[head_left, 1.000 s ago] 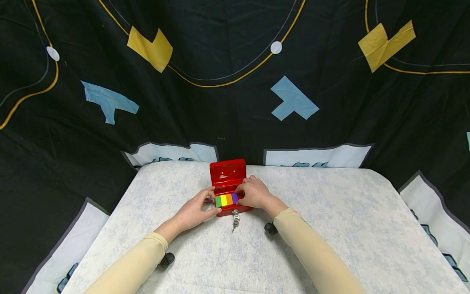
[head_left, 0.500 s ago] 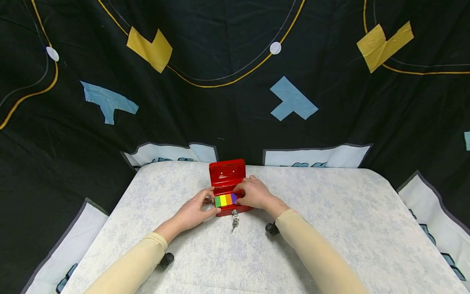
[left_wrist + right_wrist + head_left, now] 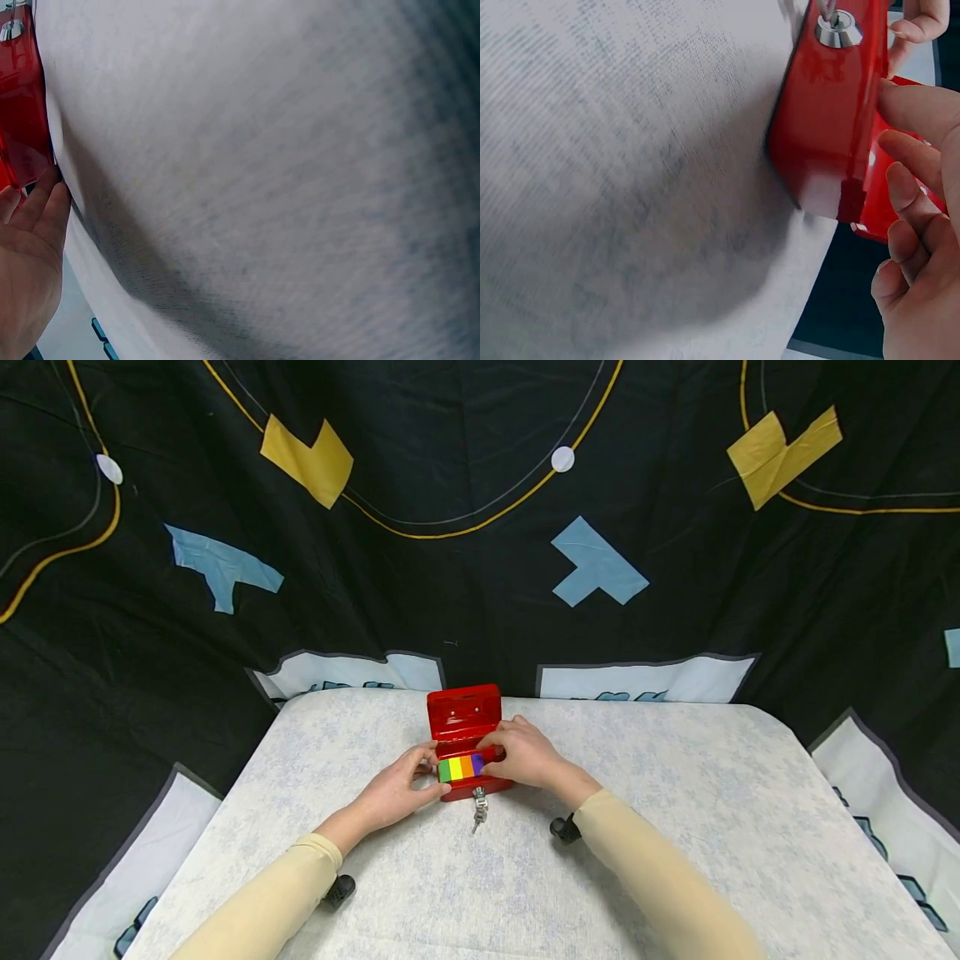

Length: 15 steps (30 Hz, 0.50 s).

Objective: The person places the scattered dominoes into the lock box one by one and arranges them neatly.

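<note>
A small red metal cash box [image 3: 491,787] stands with its lid [image 3: 465,714] raised at the back. In it sits a row of colored blocks: green [image 3: 443,771], yellow [image 3: 455,768], orange [image 3: 467,766] and purple [image 3: 477,765]. My left hand [image 3: 393,787] holds the box's left end, thumb at the front edge and fingers toward the back. My right hand [image 3: 531,755] reaches over the right end, thumb and index finger at the purple block. In the right wrist view, the box front hides what the right fingers [image 3: 904,184] touch inside.
From the box's front lock [image 3: 838,30] hangs a bunch of keys [image 3: 480,814]. A pale patterned cloth [image 3: 637,752] covers the table. Behind it hangs a black curtain [image 3: 465,610] with taped shapes. Dark wrist cameras [image 3: 341,891] sit below the forearms.
My right forearm and wrist have shifted slightly to the right, while the fingertips stay at the purple block. The left hand and the box have hardly moved.
</note>
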### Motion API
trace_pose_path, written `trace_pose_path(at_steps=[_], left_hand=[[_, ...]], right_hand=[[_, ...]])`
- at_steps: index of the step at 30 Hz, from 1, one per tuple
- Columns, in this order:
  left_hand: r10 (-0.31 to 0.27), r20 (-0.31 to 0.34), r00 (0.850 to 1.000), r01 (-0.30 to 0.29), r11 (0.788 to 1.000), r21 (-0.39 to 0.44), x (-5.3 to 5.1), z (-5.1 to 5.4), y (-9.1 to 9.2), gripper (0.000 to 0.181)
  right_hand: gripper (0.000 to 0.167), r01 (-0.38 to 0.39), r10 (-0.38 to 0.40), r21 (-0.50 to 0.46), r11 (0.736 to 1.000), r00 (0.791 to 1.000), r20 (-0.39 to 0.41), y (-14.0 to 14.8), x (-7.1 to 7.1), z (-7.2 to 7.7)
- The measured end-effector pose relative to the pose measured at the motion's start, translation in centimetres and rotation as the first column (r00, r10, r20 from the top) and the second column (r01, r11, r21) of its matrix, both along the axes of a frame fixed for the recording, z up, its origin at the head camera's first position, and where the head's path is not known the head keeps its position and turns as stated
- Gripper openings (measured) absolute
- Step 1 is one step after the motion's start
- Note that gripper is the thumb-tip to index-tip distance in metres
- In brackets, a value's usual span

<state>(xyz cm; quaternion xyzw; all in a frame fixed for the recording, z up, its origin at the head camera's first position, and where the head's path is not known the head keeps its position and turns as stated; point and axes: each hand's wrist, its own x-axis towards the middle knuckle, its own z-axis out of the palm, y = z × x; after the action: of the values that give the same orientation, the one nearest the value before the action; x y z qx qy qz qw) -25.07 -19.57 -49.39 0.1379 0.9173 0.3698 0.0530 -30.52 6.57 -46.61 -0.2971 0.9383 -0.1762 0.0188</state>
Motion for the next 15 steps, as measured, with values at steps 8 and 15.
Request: trace_pose_path(at_steps=[8, 15], left_hand=[[0.004, 0.004, 1.000, -0.004, 1.000, -0.007, -0.1, -0.2, -0.1, 0.042], [0.007, -0.002, 1.000, -0.007, 1.000, -0.010, -0.1, -0.3, -0.1, 0.041]], right_hand=[[0.039, 0.023, -0.022, -0.099, 0.995, 1.000, 0.006, 2.1, 0.4, 0.7], [0.039, 0.046, -0.045, -0.140, 0.989, 0.999, 0.014, 3.9, 0.8, 1.0]])
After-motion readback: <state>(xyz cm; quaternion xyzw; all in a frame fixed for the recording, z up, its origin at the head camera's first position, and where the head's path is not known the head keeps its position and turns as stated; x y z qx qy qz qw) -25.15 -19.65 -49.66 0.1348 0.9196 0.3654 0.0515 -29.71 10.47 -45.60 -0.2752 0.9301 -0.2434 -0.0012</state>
